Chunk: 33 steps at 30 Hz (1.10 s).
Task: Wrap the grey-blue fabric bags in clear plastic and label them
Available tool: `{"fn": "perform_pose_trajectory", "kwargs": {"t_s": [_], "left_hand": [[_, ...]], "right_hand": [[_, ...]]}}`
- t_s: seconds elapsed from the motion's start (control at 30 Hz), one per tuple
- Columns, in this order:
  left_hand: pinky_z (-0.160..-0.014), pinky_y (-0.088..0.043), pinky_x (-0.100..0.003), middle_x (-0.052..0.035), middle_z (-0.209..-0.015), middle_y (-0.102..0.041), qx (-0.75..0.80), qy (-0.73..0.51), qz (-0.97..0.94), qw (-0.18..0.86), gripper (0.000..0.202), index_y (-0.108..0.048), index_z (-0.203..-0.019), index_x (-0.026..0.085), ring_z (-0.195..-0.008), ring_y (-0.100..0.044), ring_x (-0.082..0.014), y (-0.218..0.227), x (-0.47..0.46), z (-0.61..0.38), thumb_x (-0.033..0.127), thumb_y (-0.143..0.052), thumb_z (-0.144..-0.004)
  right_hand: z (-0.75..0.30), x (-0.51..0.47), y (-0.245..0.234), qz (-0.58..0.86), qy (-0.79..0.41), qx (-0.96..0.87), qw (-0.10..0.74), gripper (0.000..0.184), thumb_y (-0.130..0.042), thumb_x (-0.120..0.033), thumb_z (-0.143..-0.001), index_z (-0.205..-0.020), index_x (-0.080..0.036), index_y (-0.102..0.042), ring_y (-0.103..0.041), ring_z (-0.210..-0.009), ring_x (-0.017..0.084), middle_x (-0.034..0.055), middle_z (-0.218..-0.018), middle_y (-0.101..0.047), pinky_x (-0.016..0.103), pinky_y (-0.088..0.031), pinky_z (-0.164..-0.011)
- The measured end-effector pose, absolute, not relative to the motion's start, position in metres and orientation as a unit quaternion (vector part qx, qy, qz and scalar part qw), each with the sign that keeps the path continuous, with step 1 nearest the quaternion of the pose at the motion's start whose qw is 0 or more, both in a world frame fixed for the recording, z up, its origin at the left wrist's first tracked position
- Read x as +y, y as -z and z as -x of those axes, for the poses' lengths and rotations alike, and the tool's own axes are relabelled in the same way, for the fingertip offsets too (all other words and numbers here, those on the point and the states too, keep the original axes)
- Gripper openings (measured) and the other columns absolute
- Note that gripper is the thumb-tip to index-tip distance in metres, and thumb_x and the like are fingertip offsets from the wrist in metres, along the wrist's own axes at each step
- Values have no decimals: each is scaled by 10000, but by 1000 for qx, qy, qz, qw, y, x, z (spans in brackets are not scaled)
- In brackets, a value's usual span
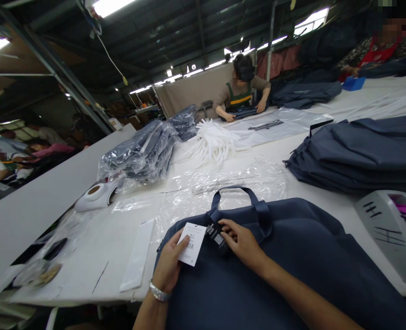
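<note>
A large navy bag (292, 256) lies in front of me on the white table, its top handle (237, 189) pointing away. My left hand (170, 263) pinches a white hang tag (192, 244) with small print and a barcode between thumb and fingers. Just to the right, my right hand (240, 243) has its fingers closed on the edge of a black tag (217, 239) with white lettering and a code square. Both tags hang near the base of the handle, side by side. How they are fastened to the bag is too small to see.
Bags in clear plastic (141, 149) are piled at the left back, beside a bundle of white strips (215, 142). Stacked navy bags (364, 153) and a grey plastic holder (383, 233) stand at the right. Across the table a co-worker (240, 91) handles a dark bag.
</note>
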<state>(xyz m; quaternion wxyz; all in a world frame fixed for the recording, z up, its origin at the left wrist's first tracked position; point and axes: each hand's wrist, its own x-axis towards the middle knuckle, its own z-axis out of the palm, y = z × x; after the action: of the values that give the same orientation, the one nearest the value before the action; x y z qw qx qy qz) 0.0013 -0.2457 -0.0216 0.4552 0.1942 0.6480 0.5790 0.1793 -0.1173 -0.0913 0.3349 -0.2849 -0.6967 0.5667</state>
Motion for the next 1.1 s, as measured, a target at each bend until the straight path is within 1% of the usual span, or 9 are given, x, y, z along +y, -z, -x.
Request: {"fn": "perform_pose_trajectory", "kwargs": {"t_s": [0.1,0.27,0.37,0.53,0.63,0.7,0.83,1.0,1.1], "left_hand": [[-608,-553,-267,-97,-1059,-731,707,-539,-215,404,591,-589,-1280,209,-806,-707,-230,13,-249,5,397,-750,-743],[-827,-553,-350,-60,-1120,-721,792,-428,-351,259,469,-677,-1188,247,-983,-677,-285,-1,-249,2,411,-719,-750],[-1034,-441,-357,-32,-1225,-679,775,-427,-399,240,414,-677,-1192,267,-1162,-597,-276,4,-244,-11,394,-667,-798],[-1099,-374,-375,-49,-1311,-626,770,-432,-395,252,453,-628,-1262,233,-1244,-542,-268,24,-241,-25,354,-636,-825],[-1072,-399,-380,-47,-1307,-629,785,-415,-412,204,481,-625,-1267,261,-1215,-566,-288,25,-247,-24,282,-672,-788],[-990,-458,-378,-56,-1220,-680,816,-388,-404,139,476,-622,-1271,293,-1084,-642,-297,20,-253,-25,274,-659,-798],[-853,-506,-333,-68,-1053,-740,842,-341,-415,49,398,-673,-1203,325,-878,-691,-278,18,-259,-36,292,-657,-806],[-1013,-453,-340,-28,-1227,-677,777,-430,-434,152,426,-655,-1226,332,-1099,-634,-285,31,-255,-47,278,-665,-803],[-1119,-366,-368,4,-1330,-608,745,-449,-455,191,453,-609,-1278,337,-1233,-554,-271,37,-252,-53,253,-623,-833]], "right_hand": [[-184,-119,85,259,-400,-792,381,328,-490,-197,-916,-1227,-212,-593,-640,-972,210,82,-1083,-669,367,-518,-893],[-184,-135,67,210,-283,-847,398,355,-426,-168,-953,-1268,-199,-586,-636,-1020,231,112,-1119,-678,385,-519,-934],[-178,-153,64,170,-297,-859,381,364,-445,-182,-951,-1291,-206,-573,-634,-1032,235,112,-1152,-676,390,-524,-934],[-177,-172,70,114,-419,-839,328,371,-504,-203,-924,-1290,-192,-565,-602,-1141,231,108,-1246,-641,363,-486,-1006],[-179,-165,69,124,-485,-798,336,273,-453,-208,-951,-1139,-219,-652,-635,-1066,204,79,-1134,-685,334,-500,-966],[-179,-159,67,171,-537,-752,342,233,-475,-266,-954,-1082,-222,-664,-665,-962,200,71,-1049,-701,335,-526,-904],[-172,-155,71,216,-680,-637,292,318,-520,-356,-935,-1211,-210,-582,-683,-950,210,92,-1123,-680,335,-569,-829],[-167,-156,90,245,-539,-721,359,480,-615,-288,-862,-1324,-201,-516,-562,-1191,255,128,-1313,-571,420,-464,-1029],[-169,-154,92,245,-523,-733,360,480,-558,-283,-894,-1364,-208,-494,-516,-1255,277,126,-1376,-539,451,-422,-1063]]}}
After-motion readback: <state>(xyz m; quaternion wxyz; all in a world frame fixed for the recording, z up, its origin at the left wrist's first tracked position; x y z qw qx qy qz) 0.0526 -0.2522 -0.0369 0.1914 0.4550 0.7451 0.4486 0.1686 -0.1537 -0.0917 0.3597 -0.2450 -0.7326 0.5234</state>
